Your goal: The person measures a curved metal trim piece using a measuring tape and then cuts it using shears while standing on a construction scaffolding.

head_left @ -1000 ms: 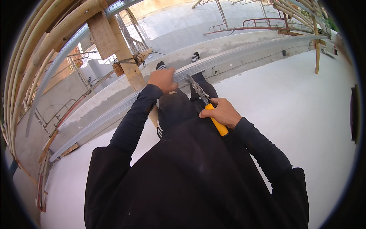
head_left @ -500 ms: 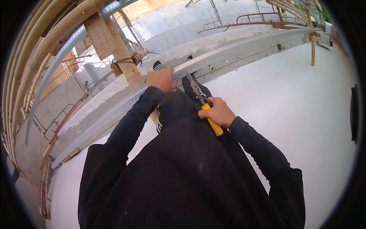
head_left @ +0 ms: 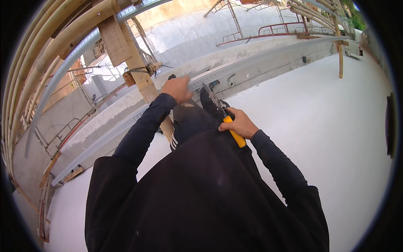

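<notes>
A long, light-grey metal channel (head_left: 247,61) with slots along it crosses in front of my body, slanting up to the right. My left hand (head_left: 177,89) grips it near the middle, fingers bent over it and partly hidden. My right hand (head_left: 241,124) is closed around the yellow handles of a pair of tin snips (head_left: 237,136). Their metal jaws point up and left, with the tips at the channel's near edge, a short way right of my left hand. Whether the blades touch the metal I cannot tell.
Round wooden poles (head_left: 50,54) and an upright timber (head_left: 140,80) stand at the left. Another metal strip (head_left: 54,80) curves beside the poles. Beyond the channel runs a concrete ledge (head_left: 184,63), with red scaffold frames (head_left: 285,26) farther back. A white surface (head_left: 319,126) spreads at the right.
The view has shifted slightly. My right foot shows lower, below the channel's edge. The channel seems a little turned; both hands keep their grip in nearly the same places.
</notes>
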A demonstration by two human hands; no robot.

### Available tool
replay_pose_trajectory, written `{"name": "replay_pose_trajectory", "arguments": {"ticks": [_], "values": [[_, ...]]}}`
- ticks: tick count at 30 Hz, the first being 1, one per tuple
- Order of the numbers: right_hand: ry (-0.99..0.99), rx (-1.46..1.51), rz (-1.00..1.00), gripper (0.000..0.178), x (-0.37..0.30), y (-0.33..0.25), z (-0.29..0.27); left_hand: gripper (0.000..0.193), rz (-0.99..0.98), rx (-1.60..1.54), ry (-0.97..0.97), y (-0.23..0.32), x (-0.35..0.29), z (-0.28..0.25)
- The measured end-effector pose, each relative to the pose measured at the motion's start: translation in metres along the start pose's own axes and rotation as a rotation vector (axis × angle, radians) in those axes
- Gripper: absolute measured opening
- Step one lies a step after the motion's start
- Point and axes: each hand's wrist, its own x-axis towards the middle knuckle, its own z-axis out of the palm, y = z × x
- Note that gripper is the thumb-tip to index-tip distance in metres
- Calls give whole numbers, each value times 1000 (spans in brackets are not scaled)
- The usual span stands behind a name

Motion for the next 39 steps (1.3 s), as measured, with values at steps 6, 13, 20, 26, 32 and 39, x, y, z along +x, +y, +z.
{"name": "replay_pose_trajectory", "arguments": {"ticks": [6,13,20,26,32,39], "values": [[77,-186,29,52,-10,-31,8,35,-43,20,34,8,-5,-3],[51,-133,95,46,-10,-29,3,33,-97,70,70,22,-12,-2],[-101,115,154,29,-12,-25,-7,36,-16,91,263,22,-20,19],[-146,243,53,62,-5,10,8,38,-30,69,28,6,-4,2],[-116,1,72,84,0,-2,5,46,-24,61,55,0,0,11],[83,-375,74,102,-5,-11,20,39,-68,76,38,12,-4,0]]}}
